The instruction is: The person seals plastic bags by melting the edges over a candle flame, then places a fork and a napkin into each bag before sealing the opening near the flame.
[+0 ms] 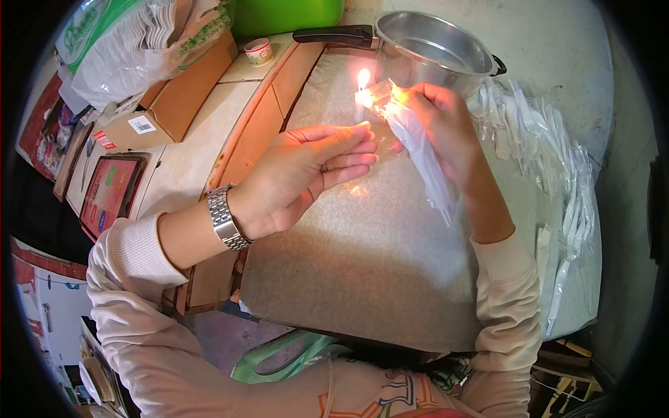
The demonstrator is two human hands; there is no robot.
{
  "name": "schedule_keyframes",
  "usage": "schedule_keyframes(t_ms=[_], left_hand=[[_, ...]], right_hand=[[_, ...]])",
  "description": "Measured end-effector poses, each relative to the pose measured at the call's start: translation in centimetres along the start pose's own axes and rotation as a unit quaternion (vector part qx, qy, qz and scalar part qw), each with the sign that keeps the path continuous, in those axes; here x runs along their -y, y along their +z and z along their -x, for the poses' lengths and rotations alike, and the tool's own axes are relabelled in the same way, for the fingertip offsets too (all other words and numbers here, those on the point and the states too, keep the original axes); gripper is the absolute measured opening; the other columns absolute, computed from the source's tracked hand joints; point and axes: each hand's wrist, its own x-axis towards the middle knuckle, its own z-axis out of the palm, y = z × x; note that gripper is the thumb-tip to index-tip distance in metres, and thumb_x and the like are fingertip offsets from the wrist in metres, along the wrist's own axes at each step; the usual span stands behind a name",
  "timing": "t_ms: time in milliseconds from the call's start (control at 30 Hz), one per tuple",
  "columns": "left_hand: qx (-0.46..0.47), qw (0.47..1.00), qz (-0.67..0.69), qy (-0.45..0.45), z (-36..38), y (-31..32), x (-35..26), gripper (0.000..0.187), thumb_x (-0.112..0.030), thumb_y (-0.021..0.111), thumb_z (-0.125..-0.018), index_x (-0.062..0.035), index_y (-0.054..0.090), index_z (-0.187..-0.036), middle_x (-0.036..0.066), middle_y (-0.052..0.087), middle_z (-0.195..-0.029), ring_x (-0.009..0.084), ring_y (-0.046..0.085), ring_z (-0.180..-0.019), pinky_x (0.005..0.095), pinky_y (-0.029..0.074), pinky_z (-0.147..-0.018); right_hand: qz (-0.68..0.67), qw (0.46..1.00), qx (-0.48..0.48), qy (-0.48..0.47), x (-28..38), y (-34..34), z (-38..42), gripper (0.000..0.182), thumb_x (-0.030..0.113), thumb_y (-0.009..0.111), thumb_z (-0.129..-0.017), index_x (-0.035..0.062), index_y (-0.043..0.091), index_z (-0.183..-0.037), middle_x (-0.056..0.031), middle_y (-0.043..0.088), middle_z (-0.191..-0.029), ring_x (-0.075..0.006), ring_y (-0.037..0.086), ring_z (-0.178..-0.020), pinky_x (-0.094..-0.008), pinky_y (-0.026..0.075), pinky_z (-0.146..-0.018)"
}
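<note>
A lit candle (359, 110) shows just beyond my left fingertips; its base is hidden. My left hand (306, 171), with a metal watch on the wrist, is held palm inward, thumb near the forefinger and the other fingers stretched out. I see nothing held in it. My right hand (442, 118) grips a clear plastic packet (420, 160) with slim white pieces inside, probably plastic cutlery. The packet's upper end reaches the candle flame and glows orange, while its lower end hangs down to the right over the grey work surface (362, 279).
Many similar filled packets (568, 181) lie in a heap along the right. Behind the candle stands a metal pot (435, 45) with a black handle. At the left are a cardboard box (174, 104), a bag of white plastic pieces (132, 56), a small cup (259, 52) and a red tray-like item (111, 191).
</note>
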Motion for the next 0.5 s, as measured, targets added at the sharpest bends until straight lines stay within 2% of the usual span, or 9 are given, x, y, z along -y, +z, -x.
schedule_keyframes(t_ms=[500], left_hand=[[0.001, 1.0, 0.006, -0.004, 0.0, 0.0, 0.2, 0.023, -0.019, 0.057, -0.09, -0.0009, 0.061, -0.105, 0.007, 0.065, -0.099, 0.0109, 0.064, -0.087, 0.0217, 0.052, -0.082]], right_hand=[[0.013, 1.0, -0.021, -0.006, 0.5, -2.0, -0.4, 0.023, 0.023, 0.057, -0.089, 0.0007, 0.06, -0.085, -0.0056, 0.06, -0.069, -0.0128, 0.058, -0.053, -0.0289, 0.051, -0.046]])
